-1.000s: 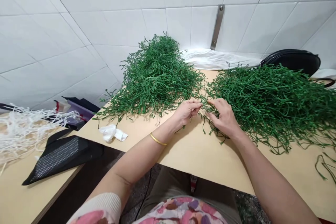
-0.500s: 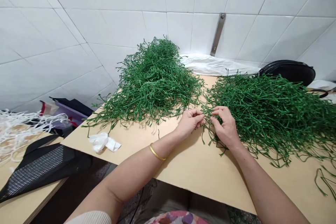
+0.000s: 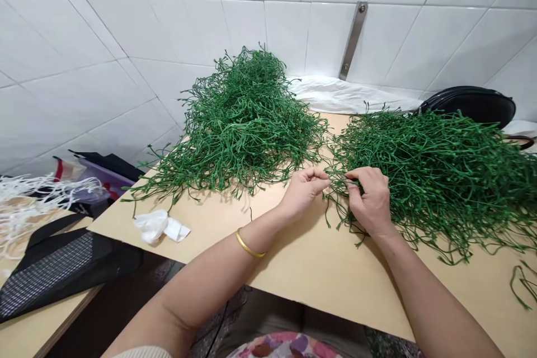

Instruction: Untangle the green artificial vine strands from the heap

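Green, thin, knobbly-ended cords (image 3: 251, 123) lie in two tangled heaps on the smooth tan table (image 3: 327, 268) in your head view. Before the gap, your left hand (image 3: 305, 189) and right hand (image 3: 371, 198) pinch cords, exactly which I cannot tell; tug gently, lest neighbours snag.

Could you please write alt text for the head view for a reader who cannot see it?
A person's left hand and right hand, close together, seem to pinch green strands above a pale tabletop, near the gap between a tall left heap of such strands and a wider right heap, with a black bag behind it.
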`<move>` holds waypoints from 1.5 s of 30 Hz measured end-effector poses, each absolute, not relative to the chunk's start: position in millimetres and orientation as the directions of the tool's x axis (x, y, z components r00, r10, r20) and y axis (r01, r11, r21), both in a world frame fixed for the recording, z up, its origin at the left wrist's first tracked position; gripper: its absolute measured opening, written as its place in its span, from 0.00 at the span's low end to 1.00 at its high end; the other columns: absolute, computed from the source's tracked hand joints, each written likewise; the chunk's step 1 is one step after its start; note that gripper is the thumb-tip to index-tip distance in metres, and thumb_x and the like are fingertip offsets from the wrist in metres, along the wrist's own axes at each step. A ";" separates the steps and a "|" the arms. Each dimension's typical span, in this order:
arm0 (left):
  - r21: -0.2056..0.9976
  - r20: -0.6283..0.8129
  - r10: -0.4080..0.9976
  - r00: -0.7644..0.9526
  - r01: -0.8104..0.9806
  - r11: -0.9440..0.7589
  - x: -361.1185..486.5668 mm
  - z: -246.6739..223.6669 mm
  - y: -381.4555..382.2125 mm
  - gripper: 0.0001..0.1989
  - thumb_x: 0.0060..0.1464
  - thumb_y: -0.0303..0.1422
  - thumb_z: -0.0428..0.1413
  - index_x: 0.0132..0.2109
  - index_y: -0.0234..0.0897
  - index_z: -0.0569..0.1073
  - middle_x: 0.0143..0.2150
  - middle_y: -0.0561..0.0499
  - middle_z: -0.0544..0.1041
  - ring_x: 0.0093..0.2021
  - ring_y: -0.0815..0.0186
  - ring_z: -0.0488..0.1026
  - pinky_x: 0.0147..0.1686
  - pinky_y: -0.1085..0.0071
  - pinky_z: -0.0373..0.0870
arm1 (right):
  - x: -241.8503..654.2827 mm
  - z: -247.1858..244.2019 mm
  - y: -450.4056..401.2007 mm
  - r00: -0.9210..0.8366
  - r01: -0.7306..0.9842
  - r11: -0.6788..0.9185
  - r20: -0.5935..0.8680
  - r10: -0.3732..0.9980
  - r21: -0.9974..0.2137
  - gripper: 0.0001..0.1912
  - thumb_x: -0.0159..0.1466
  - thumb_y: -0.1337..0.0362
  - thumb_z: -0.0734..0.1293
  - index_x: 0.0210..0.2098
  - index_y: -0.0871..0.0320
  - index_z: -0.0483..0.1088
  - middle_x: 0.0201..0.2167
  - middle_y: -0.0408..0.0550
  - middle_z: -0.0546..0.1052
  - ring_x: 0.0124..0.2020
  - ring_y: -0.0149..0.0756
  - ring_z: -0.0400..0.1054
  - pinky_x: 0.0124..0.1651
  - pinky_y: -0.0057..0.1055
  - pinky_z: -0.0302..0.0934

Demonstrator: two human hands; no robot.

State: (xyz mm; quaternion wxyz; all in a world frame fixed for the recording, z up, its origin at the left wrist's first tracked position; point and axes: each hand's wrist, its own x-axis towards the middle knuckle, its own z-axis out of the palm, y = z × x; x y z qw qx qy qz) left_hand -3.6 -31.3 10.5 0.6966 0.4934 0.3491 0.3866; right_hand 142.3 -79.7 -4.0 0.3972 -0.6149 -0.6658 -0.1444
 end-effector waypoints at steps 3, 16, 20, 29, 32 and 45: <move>0.907 -0.246 0.802 0.544 -0.163 0.389 -5.0 12.4 -30.6 0.08 0.38 0.30 0.60 0.26 0.33 0.67 0.15 0.61 0.55 0.14 0.80 0.45 0.17 0.75 0.36 | 150.7 -6.1 -76.6 0.121 0.921 0.180 0.693 0.711 -0.345 0.05 0.55 0.71 0.61 0.29 0.56 0.67 0.28 0.44 0.73 0.34 0.37 0.63 0.39 0.35 0.52; 0.870 -0.368 0.622 0.691 0.019 0.493 -6.1 7.7 -24.7 0.10 0.38 0.26 0.59 0.20 0.32 0.63 0.13 0.59 0.54 0.13 0.81 0.45 0.15 0.78 0.37 | 165.7 -0.6 -76.4 0.222 0.905 0.151 0.746 0.628 -0.397 0.04 0.57 0.66 0.62 0.28 0.56 0.68 0.28 0.46 0.74 0.34 0.39 0.66 0.40 0.37 0.56; 0.749 -0.286 0.430 0.856 -0.081 0.658 -9.4 5.9 -20.2 0.10 0.40 0.26 0.58 0.23 0.33 0.62 0.15 0.60 0.52 0.14 0.81 0.45 0.14 0.81 0.40 | 167.7 -6.6 -73.2 0.234 0.839 0.194 0.658 0.716 -0.509 0.04 0.57 0.66 0.62 0.28 0.57 0.69 0.28 0.46 0.74 0.32 0.37 0.67 0.36 0.35 0.59; 0.717 -0.292 0.745 0.600 -0.378 0.586 -4.6 -2.0 -9.7 0.09 0.47 0.25 0.55 0.24 0.32 0.61 0.19 0.55 0.62 0.15 0.81 0.51 0.15 0.82 0.51 | 161.8 5.6 -83.3 0.291 0.849 0.228 0.782 0.552 -0.477 0.10 0.59 0.67 0.60 0.41 0.57 0.67 0.36 0.51 0.70 0.36 0.38 0.65 0.39 0.37 0.62; 0.720 -0.298 0.776 0.556 -0.403 0.566 -4.3 -1.3 -9.6 0.09 0.45 0.24 0.56 0.24 0.31 0.63 0.19 0.55 0.63 0.15 0.81 0.53 0.15 0.81 0.53 | 151.2 9.7 -90.1 0.197 0.882 0.284 0.843 0.501 -0.375 0.11 0.60 0.69 0.59 0.41 0.56 0.67 0.36 0.53 0.70 0.40 0.40 0.65 0.43 0.40 0.61; 0.657 -0.281 0.741 0.610 -0.440 0.612 -2.1 1.3 -16.3 0.08 0.50 0.26 0.54 0.25 0.30 0.66 0.20 0.53 0.66 0.17 0.79 0.56 0.18 0.80 0.56 | 128.8 -8.4 -87.7 -0.091 0.858 0.398 0.666 0.740 -0.325 0.09 0.60 0.69 0.59 0.39 0.56 0.68 0.35 0.50 0.72 0.39 0.40 0.63 0.41 0.39 0.58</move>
